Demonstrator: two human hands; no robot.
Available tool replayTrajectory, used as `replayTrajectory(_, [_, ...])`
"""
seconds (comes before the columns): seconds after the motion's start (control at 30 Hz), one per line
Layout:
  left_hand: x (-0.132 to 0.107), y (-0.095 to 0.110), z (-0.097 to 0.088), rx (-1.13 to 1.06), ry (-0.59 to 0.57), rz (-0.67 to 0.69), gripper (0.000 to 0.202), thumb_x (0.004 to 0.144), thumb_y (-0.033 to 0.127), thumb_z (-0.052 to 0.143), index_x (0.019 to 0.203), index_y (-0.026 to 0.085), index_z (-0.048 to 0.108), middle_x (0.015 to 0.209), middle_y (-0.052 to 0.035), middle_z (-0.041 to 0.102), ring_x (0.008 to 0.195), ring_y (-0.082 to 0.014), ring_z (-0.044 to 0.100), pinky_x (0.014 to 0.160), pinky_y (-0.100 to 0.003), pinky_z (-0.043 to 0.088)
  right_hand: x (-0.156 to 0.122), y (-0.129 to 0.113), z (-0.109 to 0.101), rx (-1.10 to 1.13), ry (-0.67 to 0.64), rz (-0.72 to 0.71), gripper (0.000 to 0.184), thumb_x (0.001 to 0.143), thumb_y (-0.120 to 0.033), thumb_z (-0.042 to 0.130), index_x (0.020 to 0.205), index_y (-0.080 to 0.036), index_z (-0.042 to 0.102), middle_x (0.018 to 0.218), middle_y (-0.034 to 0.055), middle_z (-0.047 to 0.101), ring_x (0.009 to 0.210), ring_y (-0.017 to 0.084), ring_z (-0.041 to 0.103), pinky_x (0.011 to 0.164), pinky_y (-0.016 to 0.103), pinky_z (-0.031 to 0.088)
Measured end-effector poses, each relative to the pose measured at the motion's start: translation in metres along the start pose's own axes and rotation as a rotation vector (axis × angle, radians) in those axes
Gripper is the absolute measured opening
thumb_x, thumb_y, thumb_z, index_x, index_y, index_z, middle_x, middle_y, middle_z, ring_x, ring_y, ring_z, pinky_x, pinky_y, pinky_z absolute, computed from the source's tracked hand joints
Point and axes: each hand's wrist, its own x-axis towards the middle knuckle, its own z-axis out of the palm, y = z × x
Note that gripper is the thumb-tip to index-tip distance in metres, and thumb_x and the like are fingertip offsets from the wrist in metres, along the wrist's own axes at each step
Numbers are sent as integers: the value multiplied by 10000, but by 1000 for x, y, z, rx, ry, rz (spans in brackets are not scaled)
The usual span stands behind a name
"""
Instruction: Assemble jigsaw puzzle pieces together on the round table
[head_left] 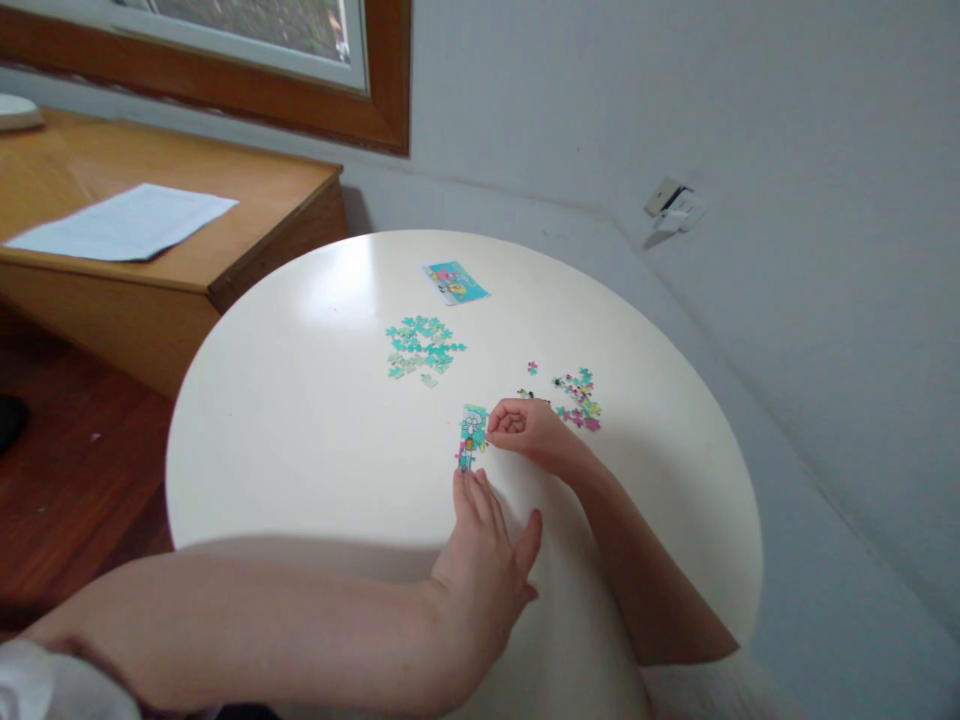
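Note:
A partly joined jigsaw puzzle (pixel 472 428), a narrow upright strip with a cartoon figure on teal, lies on the round white table. My left hand (pixel 480 535) is open, its fingers stretched out and the tips touching the strip's lower end. At the strip's right edge, the fingers of my right hand (pixel 525 428) are curled and pinched together. A small yellowish bit shows by those fingertips, but whether it is held or part of the strip is unclear. Just beyond my right hand are a few loose pieces (pixel 532 368), some partly hidden by it.
Teal and pale green puzzle pieces (pixel 424 348) are spread behind the strip. Mixed pink, yellow and teal pieces (pixel 581 400) lie to the right. A picture card (pixel 456 282) rests farther back. A wooden desk (pixel 277 190) with a paper sheet (pixel 124 222) stands left, near the wall.

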Motion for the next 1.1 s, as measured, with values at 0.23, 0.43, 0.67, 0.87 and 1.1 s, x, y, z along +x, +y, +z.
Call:
replayTrajectory(0.23, [0, 1, 2, 5, 4, 4, 595, 860, 558, 383, 1387, 292, 305, 1303, -224, 494, 1217, -388, 442, 946, -594, 341, -1, 0, 0, -13, -6, -14, 48, 586, -191, 600, 595, -162, 563, 481, -59, 501, 471, 62, 442, 474, 187, 350])
replayTrajectory(0.43, [0, 1, 0, 0, -1, -3, 592, 859, 558, 386, 1386, 308, 290, 1316, -227, 478, 1206, -389, 453, 943, -585, 350, -1, 0, 0, -27, -8, 0, 27, 579, -174, 581, 588, -163, 557, 483, -60, 494, 472, 64, 432, 481, 195, 337])
replayTrajectory(0.67, [2, -1, -2, -17, -11, 0, 591, 856, 553, 401, 1382, 296, 316, 1297, -230, 497, 1212, -385, 449, 945, -587, 347, -2, -1, 1, -33, -10, -1, 22, 582, -169, 576, 593, -159, 560, 491, -61, 487, 479, 62, 425, 485, 198, 328])
replayTrajectory(0.87, [0, -1, -2, -3, -6, 4, 591, 863, 548, 388, 1387, 285, 312, 1303, -241, 487, 1214, -391, 444, 948, -584, 344, -3, -3, 1, -27, -5, 9, 24, 578, -165, 578, 587, -161, 556, 487, -62, 480, 481, 65, 425, 487, 199, 329])
replayTrajectory(1.1, [-1, -1, -5, 30, -33, 17, 598, 877, 552, 339, 1407, 281, 275, 1313, -229, 485, 1208, -386, 453, 946, -581, 347, -2, -1, 0, -23, -11, 6, 38, 571, -185, 582, 589, -160, 560, 497, -56, 491, 491, 69, 426, 497, 206, 328])
